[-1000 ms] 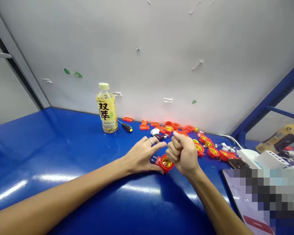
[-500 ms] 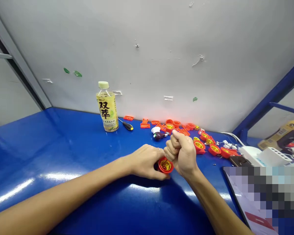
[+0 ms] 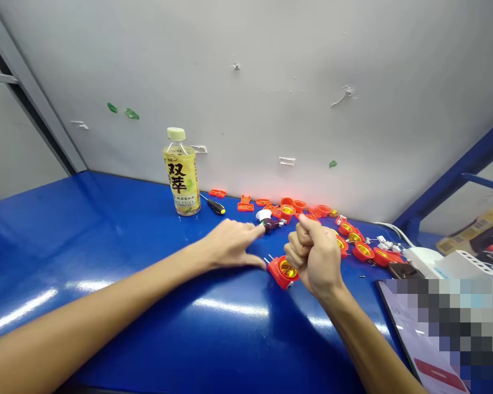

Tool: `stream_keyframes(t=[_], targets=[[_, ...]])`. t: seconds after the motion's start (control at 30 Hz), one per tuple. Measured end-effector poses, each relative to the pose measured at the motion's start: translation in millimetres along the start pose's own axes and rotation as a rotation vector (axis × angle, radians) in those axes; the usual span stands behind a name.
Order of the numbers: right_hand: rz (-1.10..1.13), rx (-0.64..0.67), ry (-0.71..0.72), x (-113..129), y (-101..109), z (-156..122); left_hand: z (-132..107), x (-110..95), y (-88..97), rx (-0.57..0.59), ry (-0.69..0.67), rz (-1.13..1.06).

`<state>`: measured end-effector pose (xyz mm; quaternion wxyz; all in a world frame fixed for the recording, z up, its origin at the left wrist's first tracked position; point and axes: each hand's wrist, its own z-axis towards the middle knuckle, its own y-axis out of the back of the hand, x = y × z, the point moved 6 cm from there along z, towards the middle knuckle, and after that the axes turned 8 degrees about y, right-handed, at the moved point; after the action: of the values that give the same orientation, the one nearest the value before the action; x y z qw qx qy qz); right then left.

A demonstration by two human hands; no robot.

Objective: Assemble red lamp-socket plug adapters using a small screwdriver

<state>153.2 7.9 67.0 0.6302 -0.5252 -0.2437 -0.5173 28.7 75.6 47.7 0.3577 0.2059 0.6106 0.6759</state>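
Note:
On the blue table stands a red lamp socket with a gold threaded inside and two metal plug prongs facing left. My left hand is open just left of it, thumb apart from the fingers. Its fingertips reach a dark plug-like piece with a white round end; whether they touch it I cannot tell. My right hand is a closed fist, thumb up, over the socket's right side. Whatever is inside that fist is hidden.
Several red sockets and parts lie along the back right. A screwdriver rests beside a drink bottle. At the right are a tablet-like screen, a dark phone-like object, white power strips and a cable.
My left hand has let go of the red socket and moved up and left, opening towards the dark piece. The socket now shows its prongs. My right fist stays closed, shifted slightly right.

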Motion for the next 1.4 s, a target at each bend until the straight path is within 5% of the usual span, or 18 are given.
stream_keyframes(t=[0.1,0.27,0.33,0.4,0.47,0.57,0.73,1.03,1.3,1.4], targets=[[0.007,-0.012,-0.005,0.8,1.2,0.3,-0.8,18.0,12.6,-0.078,0.063,0.017],[0.028,-0.028,0.0,-0.8,0.1,-1.1,-10.7,-28.8,-16.7,0.014,0.004,-0.01],[0.023,-0.023,0.005,-1.3,-1.2,-2.0,-4.7,-27.3,-20.6,0.018,-0.02,-0.028],[0.009,-0.012,0.015,-1.3,-2.4,-2.8,-0.9,-19.6,-17.8,0.049,-0.187,-0.083],[-0.017,-0.003,0.031,-0.9,-3.1,-3.4,-0.5,-3.3,-10.9,0.034,-0.157,-0.094],[-0.096,0.019,0.068,0.3,-4.2,-3.1,-12.8,-15.1,-10.7,0.049,-0.199,-0.118],[-0.416,0.119,0.123,6.5,-2.9,2.4,-17.6,-40.3,-24.8,0.048,-0.055,-0.147],[-1.268,0.147,0.379,48.1,16.2,3.1,-14.8,-27.4,-26.3,0.038,-0.142,-0.285],[-1.35,0.473,0.432,48.8,6.6,-8.1,-15.3,-30.7,-30.4,0.043,-0.127,-0.232],[-1.434,0.495,0.492,50.1,2.5,-11.9,-15.6,-31.4,-30.3,0.035,-0.132,-0.209]])
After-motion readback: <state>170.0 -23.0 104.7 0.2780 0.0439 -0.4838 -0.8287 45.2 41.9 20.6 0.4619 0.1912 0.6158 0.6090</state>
